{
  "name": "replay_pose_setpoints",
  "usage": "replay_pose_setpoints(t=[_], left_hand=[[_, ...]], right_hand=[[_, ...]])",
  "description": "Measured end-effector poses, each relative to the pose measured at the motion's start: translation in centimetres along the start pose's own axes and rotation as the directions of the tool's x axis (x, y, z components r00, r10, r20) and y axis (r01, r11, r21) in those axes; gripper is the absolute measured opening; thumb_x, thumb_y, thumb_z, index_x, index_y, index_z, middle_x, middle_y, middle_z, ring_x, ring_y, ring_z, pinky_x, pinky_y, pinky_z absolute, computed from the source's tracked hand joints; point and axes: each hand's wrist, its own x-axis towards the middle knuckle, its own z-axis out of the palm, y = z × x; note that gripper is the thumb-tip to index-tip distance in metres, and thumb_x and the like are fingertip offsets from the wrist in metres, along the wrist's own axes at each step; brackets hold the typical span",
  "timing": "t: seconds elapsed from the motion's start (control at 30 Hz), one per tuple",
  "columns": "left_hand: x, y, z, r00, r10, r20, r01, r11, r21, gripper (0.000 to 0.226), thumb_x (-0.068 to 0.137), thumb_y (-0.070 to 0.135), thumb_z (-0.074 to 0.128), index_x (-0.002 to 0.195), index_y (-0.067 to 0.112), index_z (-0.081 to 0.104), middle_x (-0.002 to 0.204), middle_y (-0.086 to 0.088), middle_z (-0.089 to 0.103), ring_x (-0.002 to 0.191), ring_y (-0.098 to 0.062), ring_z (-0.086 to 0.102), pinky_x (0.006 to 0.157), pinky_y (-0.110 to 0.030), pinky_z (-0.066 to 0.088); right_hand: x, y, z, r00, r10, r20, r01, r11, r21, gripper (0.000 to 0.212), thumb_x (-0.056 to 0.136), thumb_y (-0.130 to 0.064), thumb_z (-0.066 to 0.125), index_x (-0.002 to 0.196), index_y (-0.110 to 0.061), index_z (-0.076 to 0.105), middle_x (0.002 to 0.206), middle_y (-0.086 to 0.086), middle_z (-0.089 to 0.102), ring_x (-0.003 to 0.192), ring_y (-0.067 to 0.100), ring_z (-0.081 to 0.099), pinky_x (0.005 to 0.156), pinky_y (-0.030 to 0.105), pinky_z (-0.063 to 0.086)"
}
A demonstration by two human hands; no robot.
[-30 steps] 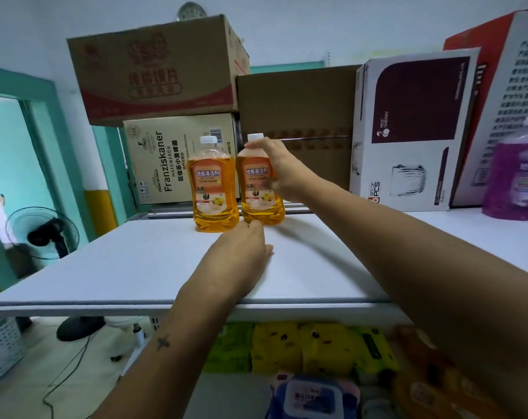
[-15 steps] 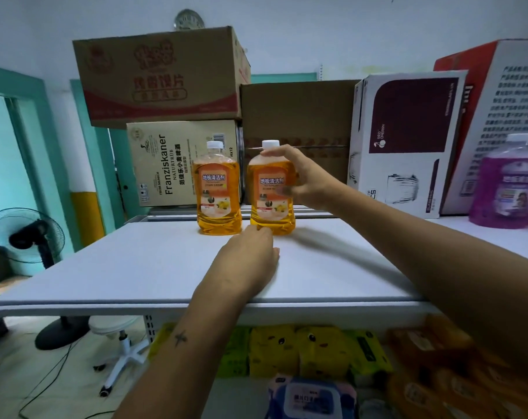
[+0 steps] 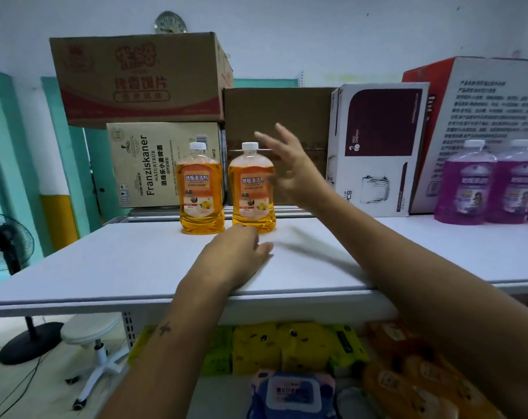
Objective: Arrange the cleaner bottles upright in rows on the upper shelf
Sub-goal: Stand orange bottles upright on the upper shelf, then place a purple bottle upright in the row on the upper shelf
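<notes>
Two orange cleaner bottles stand upright side by side on the white upper shelf [image 3: 105, 261], white caps on, labels facing forward. The left orange bottle [image 3: 200, 189] stands just beyond the left hand [image 3: 235, 255]. The right orange bottle [image 3: 252, 189] is just left of the right hand [image 3: 290, 173]. Two purple cleaner bottles [image 3: 492, 182] stand upright together, well right of both hands.
</notes>
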Motion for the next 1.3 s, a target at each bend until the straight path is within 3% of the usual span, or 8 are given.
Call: replay_pose_setpoints(t=[0.13,0.23,0.33,0.53,0.67,0.83,1.03,1.3], left_hand=[[-1.3,0.7,-0.9,0.948,0.246,-0.203,-0.275,0.952,-0.133,0.02,0.099,0.033,0.05,0.093,0.018,0.063,0.1,-0.004,0.067,0.088,-0.018,0.058,0.073,-0.033,0.048],[-3.8,3.5,-0.9,0.699,0.473,-0.537,-0.645,0.741,-0.186,0.023,0.099,0.024,0.05,0.108,0.011,0.066,0.103,-0.003,0.07,0.092,-0.015,0.064,0.076,-0.024,0.051],[-7.3,6.7,1.0,0.585,0.435,-0.685,-0.782,0.528,-0.332,0.025,0.099,0.02,0.049,0.109,0.005,0.066,0.102,-0.003,0.069,0.095,-0.011,0.065,0.079,-0.023,0.052],[-11.5,10.6,9.3,0.786,0.225,-0.576,-0.603,0.071,-0.795,0.039,0.102,0.046,0.036,0.104,0.021,0.066,0.087,0.0,0.068,0.077,-0.022,0.068,0.064,-0.034,0.054],[-12.4,12.4,14.4,0.887,0.276,-0.37,-0.409,0.098,-0.907,0.041,0.099,0.053,0.036,0.102,0.026,0.067,0.085,-0.001,0.067,0.075,-0.022,0.067,0.065,-0.031,0.053],[-12.3,13.4,18.7,0.92,0.361,-0.154,-0.224,0.16,-0.961,0.047,0.092,0.065,0.041,0.096,0.029,0.07,0.084,-0.007,0.069,0.074,-0.017,0.067,0.066,-0.024,0.052],[-10.7,16.8,22.6,0.96,0.278,-0.015,-0.067,0.179,-0.982,0.058,0.072,0.083,0.05,0.084,0.032,0.075,0.082,-0.011,0.072,0.069,-0.017,0.069,0.062,-0.022,0.055],[-7.5,24.7,26.6,0.942,0.335,-0.015,-0.147,0.374,-0.916,0.036,0.084,0.069,0.05,0.09,0.042,0.073,0.081,0.01,0.073,0.075,-0.011,0.071,0.071,-0.023,0.056]], right_hand=[[-3.4,-3.7,-2.7,0.988,-0.058,-0.146,0.074,0.991,0.111,0.05,0.092,0.0,0.065,0.136,-0.023,0.057,0.159,0.006,0.029,0.146,0.02,0.034,0.106,0.011,0.039],[-9.4,-6.4,-4.3,0.977,-0.039,-0.21,0.081,0.978,0.193,0.048,0.095,-0.005,0.063,0.137,-0.025,0.052,0.151,-0.001,0.042,0.139,0.015,0.045,0.11,0.021,0.042],[-16.7,-7.6,-6.3,0.932,0.073,-0.354,0.046,0.948,0.315,0.046,0.095,-0.004,0.062,0.135,-0.024,0.051,0.142,-0.005,0.053,0.128,0.017,0.058,0.105,0.038,0.05],[-30.1,-5.6,-8.5,0.618,0.54,-0.572,-0.19,0.808,0.558,0.032,0.088,-0.02,0.058,0.12,-0.022,0.063,0.122,0.006,0.069,0.112,0.026,0.068,0.09,0.038,0.058],[-37.1,-2.4,-8.2,0.368,0.749,-0.551,-0.441,0.663,0.606,0.026,0.096,-0.009,0.054,0.112,-0.024,0.068,0.11,0.002,0.073,0.103,0.026,0.071,0.079,0.032,0.061],[-40.7,1.3,-7.7,0.199,0.839,-0.507,-0.555,0.523,0.647,0.025,0.097,-0.006,0.056,0.101,-0.025,0.073,0.101,0.0,0.075,0.096,0.024,0.072,0.078,0.037,0.06],[-41.4,5.0,-8.9,0.217,0.876,-0.43,-0.665,0.456,0.591,0.022,0.098,-0.009,0.058,0.1,-0.026,0.072,0.097,-0.007,0.075,0.091,0.011,0.071,0.08,0.032,0.06],[-43.8,11.1,-15.6,0.204,0.877,-0.436,-0.664,0.451,0.596,0.023,0.098,-0.007,0.057,0.104,-0.024,0.071,0.096,-0.013,0.075,0.093,0.008,0.07,0.079,0.029,0.06]])
